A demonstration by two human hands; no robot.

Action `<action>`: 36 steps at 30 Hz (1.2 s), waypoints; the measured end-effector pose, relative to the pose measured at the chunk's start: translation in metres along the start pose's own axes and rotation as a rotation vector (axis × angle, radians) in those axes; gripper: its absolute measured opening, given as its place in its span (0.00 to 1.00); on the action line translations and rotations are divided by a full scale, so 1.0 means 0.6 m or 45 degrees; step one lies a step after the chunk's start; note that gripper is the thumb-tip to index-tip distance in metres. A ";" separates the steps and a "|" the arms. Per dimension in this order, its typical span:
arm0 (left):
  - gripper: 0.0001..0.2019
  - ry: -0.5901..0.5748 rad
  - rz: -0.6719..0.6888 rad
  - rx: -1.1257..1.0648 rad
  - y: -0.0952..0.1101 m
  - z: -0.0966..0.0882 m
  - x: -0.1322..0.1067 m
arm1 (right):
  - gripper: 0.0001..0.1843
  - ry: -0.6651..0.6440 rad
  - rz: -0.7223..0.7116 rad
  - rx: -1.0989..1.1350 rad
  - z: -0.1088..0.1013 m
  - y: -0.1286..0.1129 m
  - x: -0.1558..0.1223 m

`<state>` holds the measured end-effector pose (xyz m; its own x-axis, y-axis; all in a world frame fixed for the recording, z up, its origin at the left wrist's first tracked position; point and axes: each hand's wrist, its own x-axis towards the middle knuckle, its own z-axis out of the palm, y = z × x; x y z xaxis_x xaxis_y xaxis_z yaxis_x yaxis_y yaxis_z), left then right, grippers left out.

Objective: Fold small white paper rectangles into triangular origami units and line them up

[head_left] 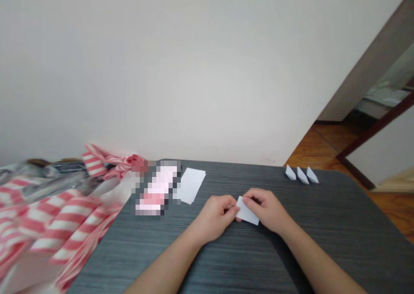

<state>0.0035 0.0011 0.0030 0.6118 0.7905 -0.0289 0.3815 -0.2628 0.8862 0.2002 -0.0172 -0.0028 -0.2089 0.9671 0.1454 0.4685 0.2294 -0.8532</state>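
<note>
A small folded piece of white paper is held between my two hands over the dark table. My left hand pinches its left corner between thumb and fingers. My right hand grips the upper right part, thumb on top; the fingers underneath are partly hidden. To the left lies a short stack of white paper sheets. At the far right of the table stand three small folded white paper pieces in a row, pointed at the top.
A blurred-out pink and white item lies left of the sheets. The dark wood-grain table meets a pale wall at the back. Red-and-white striped cloth is heaped along the left edge. Wooden floor shows at right.
</note>
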 end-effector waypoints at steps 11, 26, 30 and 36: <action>0.13 0.065 -0.086 -0.124 -0.007 0.000 0.002 | 0.12 -0.007 0.070 -0.028 -0.009 0.007 -0.002; 0.14 0.081 -0.146 -0.216 -0.016 0.003 0.002 | 0.17 -0.009 0.137 -0.061 -0.017 0.015 -0.002; 0.13 0.095 -0.176 -0.270 -0.011 0.002 0.002 | 0.17 -0.003 0.154 -0.038 -0.020 0.020 -0.002; 0.11 0.111 -0.181 -0.327 -0.011 0.001 0.005 | 0.17 -0.005 0.183 -0.011 -0.026 0.022 -0.005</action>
<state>0.0031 0.0049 -0.0030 0.4988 0.8567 -0.1313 0.2644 -0.0061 0.9644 0.2202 -0.0151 -0.0066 -0.1425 0.9896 0.0198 0.5014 0.0894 -0.8606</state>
